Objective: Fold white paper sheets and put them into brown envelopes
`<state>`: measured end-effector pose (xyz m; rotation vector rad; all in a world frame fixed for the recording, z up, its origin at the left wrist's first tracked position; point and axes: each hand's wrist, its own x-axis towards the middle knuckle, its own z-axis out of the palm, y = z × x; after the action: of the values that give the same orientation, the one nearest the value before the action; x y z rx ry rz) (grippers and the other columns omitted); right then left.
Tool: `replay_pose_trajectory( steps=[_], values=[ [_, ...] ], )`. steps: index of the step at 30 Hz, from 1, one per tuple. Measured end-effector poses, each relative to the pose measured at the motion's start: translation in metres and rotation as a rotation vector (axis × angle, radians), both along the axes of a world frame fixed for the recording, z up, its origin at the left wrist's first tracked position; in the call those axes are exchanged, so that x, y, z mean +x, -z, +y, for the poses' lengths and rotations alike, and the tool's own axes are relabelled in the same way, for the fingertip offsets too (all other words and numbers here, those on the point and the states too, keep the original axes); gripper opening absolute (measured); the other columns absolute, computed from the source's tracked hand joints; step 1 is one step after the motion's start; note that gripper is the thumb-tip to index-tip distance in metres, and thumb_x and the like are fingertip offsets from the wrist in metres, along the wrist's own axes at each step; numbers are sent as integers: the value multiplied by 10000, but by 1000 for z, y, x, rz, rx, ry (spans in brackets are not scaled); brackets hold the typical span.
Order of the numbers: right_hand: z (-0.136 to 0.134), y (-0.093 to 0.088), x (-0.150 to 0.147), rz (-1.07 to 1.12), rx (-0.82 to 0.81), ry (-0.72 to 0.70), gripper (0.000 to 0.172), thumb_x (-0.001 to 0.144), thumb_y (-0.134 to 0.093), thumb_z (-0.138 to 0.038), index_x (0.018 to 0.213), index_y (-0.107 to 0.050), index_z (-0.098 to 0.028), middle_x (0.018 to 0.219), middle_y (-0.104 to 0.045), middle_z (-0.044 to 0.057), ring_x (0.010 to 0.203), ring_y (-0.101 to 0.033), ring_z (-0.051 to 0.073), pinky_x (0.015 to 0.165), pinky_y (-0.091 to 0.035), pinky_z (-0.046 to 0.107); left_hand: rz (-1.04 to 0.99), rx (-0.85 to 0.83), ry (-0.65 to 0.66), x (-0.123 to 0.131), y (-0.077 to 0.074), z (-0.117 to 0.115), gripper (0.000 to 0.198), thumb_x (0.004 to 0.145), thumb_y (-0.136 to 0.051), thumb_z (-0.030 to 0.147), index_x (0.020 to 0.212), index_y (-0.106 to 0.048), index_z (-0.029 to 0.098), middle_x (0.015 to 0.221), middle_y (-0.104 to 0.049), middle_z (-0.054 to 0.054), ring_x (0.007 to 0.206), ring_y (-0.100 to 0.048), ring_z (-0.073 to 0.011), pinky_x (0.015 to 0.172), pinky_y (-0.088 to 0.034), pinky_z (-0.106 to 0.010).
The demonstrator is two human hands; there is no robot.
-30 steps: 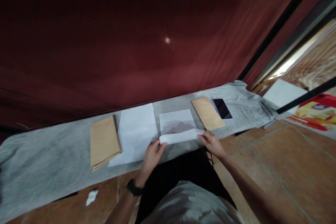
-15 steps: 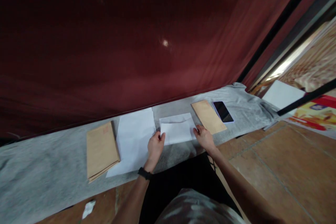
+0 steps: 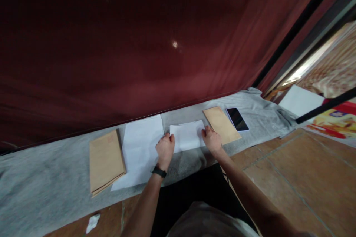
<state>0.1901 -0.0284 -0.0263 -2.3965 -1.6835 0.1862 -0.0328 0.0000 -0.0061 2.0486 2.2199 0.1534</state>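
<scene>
A folded white sheet of paper lies on the grey cloth in front of me, its upper flap nearly level with the far edge. My left hand is closed at its left side, thumb along the edge. At the opposite side my right hand grips the sheet with curled fingers. Left of the folded sheet are flat white sheets of paper, and a stack of brown envelopes overlaps their left edge. One brown envelope rests just beyond my right hand.
A phone lies right of the single envelope. The grey cloth covers a long narrow surface against a dark red panel. Crumpled white paper is on the tiled floor; a colourful box stands at right.
Both hands have moved slightly away from me, carrying the near flap of the sheet toward its far edge. The strip of paper behind the flap has narrowed.
</scene>
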Motion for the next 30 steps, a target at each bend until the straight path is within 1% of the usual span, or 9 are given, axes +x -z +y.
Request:
replay_pose_trajectory(
  steps=[7,10,12,15,17,22,25,27,30],
  values=[
    [6,6,-3,-110,20,-2,326,1044,-387,-335,1257,-561,-160,1033,-705,130,860,-704,244,714,-485,324,27,-20,-3,3,6,11,368,1016,-407,395,1084,-708,195,905,-767,-127,861,-733,-250,731,-486,-315],
    [5,7,-6,-140,125,-72,374,1028,-409,-292,1342,-533,-133,1149,-678,173,1005,-661,277,823,-488,368,37,-8,23,2,10,11,369,1019,-404,385,1096,-706,189,902,-765,-130,878,-733,-250,748,-494,-318],
    [4,8,-10,-130,197,-164,424,1025,-413,-289,1399,-504,-113,1286,-633,200,1128,-611,301,926,-467,409,48,-3,41,2,11,10,366,1020,-404,377,1105,-701,181,904,-763,-133,887,-733,-250,753,-497,-316],
    [4,15,-22,-84,262,-329,480,1033,-406,-311,1469,-459,-120,1493,-506,181,1316,-501,307,1071,-393,439,68,-5,56,4,12,10,366,1025,-394,367,1121,-687,171,912,-761,-136,886,-734,-251,743,-502,-316],
    [3,22,-31,-74,268,-404,511,1038,-408,-342,1509,-425,-145,1567,-429,151,1402,-423,304,1137,-332,448,74,-4,57,4,12,9,368,1029,-382,362,1127,-678,167,911,-758,-136,881,-733,-251,741,-505,-318],
    [-1,36,-42,-96,233,-416,549,1042,-400,-427,1537,-405,-191,1601,-380,129,1460,-352,333,1176,-259,507,45,24,41,4,10,8,352,1023,-390,352,1138,-652,146,893,-740,-127,847,-719,-248,747,-521,-331],
    [-2,38,-42,-103,220,-410,551,1045,-386,-444,1537,-407,-198,1598,-383,127,1464,-352,330,1179,-250,509,56,129,45,10,8,4,337,998,-411,266,1214,-614,104,1026,-720,-163,983,-687,-276,864,-522,-385],
    [-1,38,-41,-108,214,-414,557,1045,-378,-448,1540,-403,-196,1603,-372,127,1463,-354,331,1182,-244,508,39,224,135,20,10,-2,393,995,-393,228,1320,-563,85,1229,-665,-198,1166,-618,-298,990,-482,-432],
    [-1,38,-40,-125,194,-434,548,1038,-391,-386,1551,-383,-194,1619,-339,124,1465,-351,333,1189,-228,508,-43,284,411,41,21,-11,489,1027,-355,303,1469,-456,119,1520,-483,-159,1427,-411,-293,1164,-353,-463]
  ],
)
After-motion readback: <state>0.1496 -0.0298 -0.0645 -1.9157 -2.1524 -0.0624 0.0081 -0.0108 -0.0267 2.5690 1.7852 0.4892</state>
